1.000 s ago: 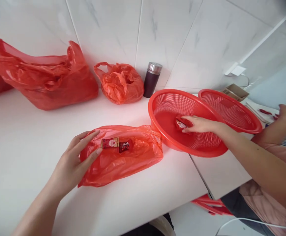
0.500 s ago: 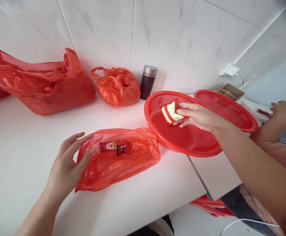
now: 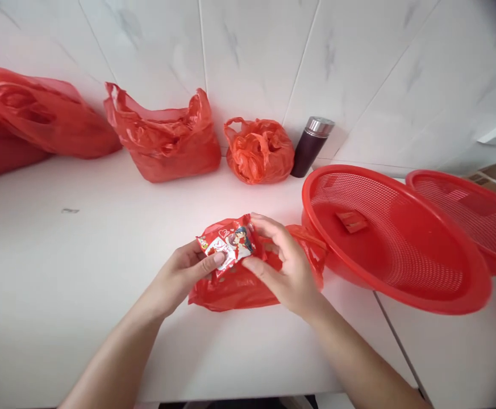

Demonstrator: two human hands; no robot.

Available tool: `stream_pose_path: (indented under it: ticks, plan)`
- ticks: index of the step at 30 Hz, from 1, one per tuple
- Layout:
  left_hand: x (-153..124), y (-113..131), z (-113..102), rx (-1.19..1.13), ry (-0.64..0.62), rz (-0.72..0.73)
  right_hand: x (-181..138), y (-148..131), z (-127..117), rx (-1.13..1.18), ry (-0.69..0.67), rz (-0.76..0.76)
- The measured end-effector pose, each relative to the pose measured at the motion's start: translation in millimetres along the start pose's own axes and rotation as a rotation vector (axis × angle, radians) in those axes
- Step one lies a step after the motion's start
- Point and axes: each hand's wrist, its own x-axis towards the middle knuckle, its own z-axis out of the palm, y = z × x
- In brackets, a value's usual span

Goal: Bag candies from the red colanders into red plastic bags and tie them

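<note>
Both my hands hold a small red packet (image 3: 229, 245) printed with a cartoon couple, just above a flat red plastic bag (image 3: 248, 284) on the white counter. My left hand (image 3: 183, 275) pinches the packet's left edge with thumb on top. My right hand (image 3: 284, 267) grips its right side with curled fingers and rests over the bag. To the right stands a red mesh basket (image 3: 401, 272) with one small red packet (image 3: 352, 220) lying in it.
A second red basket (image 3: 478, 221) sits behind the first at the right. Along the tiled wall stand several red plastic bags (image 3: 166, 142) and a dark flask with a steel cap (image 3: 311, 146). The counter's front edge runs just below my forearms.
My right hand left the basket with the packet and brought it over the bag. My left hand rose from the bag to grip it too. The view swung left.
</note>
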Motion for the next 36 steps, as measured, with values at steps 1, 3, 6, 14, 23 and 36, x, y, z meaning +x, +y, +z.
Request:
stream_pose_path:
  ticks: [1,3,6,14,23,36]
  plan:
    - [0,0,1,0.012,-0.006,-0.007,0,2,0,0.103,0.017,0.088]
    - [0,0,3,0.080,-0.033,-0.008,-1,4,-1,0.245,0.002,0.235]
    - [-1,0,6,0.218,-0.099,-0.003,-3,9,-1,0.271,-0.062,0.350]
    - [-7,5,-17,0.876,0.404,0.208,-3,21,-10,0.112,0.148,0.358]
    - [-7,-5,-33,1.016,0.116,0.009,-12,25,28,-0.483,-0.167,0.134]
    - [-10,13,-28,0.711,0.289,0.057,0,36,12,-0.824,-0.176,0.034]
